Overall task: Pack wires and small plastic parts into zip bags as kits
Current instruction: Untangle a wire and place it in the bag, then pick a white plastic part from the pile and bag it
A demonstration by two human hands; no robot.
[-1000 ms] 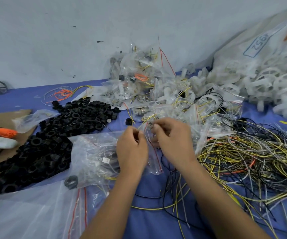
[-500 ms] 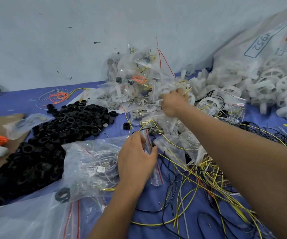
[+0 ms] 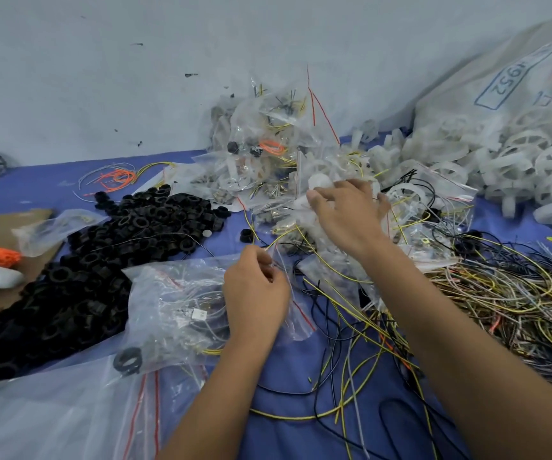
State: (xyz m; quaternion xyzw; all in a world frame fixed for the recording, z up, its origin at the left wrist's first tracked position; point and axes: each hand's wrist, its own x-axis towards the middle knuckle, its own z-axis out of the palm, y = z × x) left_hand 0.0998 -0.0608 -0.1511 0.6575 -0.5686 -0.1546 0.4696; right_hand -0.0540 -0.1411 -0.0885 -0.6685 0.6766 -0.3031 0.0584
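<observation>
Two hands are in my view over a blue table point(image 3: 301, 436) crowded with kit material. My left hand point(image 3: 254, 293) sits low and near the middle, its fingers point(image 3: 261, 260) curled and pinching the top edge of a small clear zip bag point(image 3: 296, 313) with a red seal line, which hangs down just right of that hand. My right hand point(image 3: 347, 214) is farther back, over the heap of filled bags point(image 3: 268, 161); its fingers pinch a small white plastic part point(image 3: 319, 182) at the edge of that heap. A tangle of yellow, black and grey wires point(image 3: 500, 300) spreads across the right side, with loose strands running under my right forearm. A mound of black plastic rings point(image 3: 102, 247) lies to the left, and white plastic wheels point(image 3: 516, 161) are piled at the far right beside a large printed sack point(image 3: 500, 84).
</observation>
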